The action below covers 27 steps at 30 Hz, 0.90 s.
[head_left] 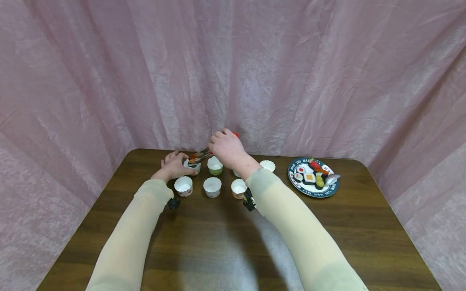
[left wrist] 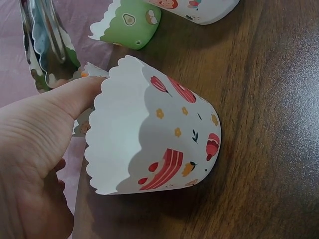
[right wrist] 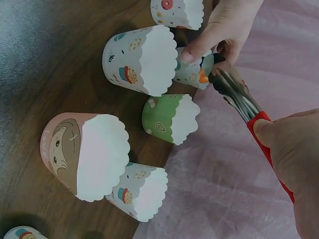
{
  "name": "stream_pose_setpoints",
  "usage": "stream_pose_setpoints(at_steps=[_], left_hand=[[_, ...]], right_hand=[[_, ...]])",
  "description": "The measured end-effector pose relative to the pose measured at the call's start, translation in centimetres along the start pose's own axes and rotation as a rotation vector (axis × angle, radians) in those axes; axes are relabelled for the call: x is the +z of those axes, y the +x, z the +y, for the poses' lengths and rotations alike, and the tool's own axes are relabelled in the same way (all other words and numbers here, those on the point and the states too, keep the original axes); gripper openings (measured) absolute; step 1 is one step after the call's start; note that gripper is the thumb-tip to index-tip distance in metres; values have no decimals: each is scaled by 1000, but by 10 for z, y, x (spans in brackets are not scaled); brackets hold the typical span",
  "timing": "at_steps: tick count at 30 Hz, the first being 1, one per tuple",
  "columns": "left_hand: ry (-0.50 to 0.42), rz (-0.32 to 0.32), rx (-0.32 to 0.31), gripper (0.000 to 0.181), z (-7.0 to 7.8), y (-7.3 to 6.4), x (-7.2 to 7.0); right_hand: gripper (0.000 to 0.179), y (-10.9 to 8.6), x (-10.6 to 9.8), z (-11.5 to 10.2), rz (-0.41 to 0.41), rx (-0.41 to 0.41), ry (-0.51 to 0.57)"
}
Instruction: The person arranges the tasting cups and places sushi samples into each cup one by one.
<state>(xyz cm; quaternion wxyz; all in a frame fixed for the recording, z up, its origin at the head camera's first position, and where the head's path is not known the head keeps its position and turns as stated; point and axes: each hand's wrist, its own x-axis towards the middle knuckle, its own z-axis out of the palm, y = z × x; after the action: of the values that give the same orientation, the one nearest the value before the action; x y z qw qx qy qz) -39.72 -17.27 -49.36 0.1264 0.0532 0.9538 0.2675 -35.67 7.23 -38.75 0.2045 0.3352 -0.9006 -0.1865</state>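
Note:
My left hand (head_left: pixel 172 166) holds a small paper baking cup (right wrist: pixel 185 77) at the back left, its thumb against the near side. In my right hand (head_left: pixel 228 148) are metal tongs with red handles (right wrist: pixel 261 122); their tips slant down to the mouth of that cup. Something orange and black shows at the cup's rim by the tips, only partly visible. A green avocado-print cup (right wrist: pixel 160 119) stands just right of the held cup. Nearer me, a white cake-print cup (left wrist: pixel 149 134) stands close to my left hand.
More paper cups, including a white one (head_left: pixel 212 187) and a pink one (head_left: pixel 238 188), stand in two rows on the wooden table (head_left: pixel 204 238). To the right, a blue-rimmed plate (head_left: pixel 314 194) bears several toy-like sushi pieces (head_left: pixel 309 178). A pink curtain (head_left: pixel 233 72) hangs behind.

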Motion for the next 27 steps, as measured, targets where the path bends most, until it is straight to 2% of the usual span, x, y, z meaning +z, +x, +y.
stream_pose_setpoints(at_steps=[12,17,20,27], left_hand=[[17,-9,2,83,8,-10,-2],[18,-3,9,83,5,-4,0],[14,-7,14,79,3,-1,0],[18,-3,16,77,4,-3,-3]], right_hand=[[24,-3,3,-1,-8,3,10],[23,-4,1,0,-10,13,8],[20,-7,-3,4,5,13,-14],[18,-23,-12,27,45,1,-46]])
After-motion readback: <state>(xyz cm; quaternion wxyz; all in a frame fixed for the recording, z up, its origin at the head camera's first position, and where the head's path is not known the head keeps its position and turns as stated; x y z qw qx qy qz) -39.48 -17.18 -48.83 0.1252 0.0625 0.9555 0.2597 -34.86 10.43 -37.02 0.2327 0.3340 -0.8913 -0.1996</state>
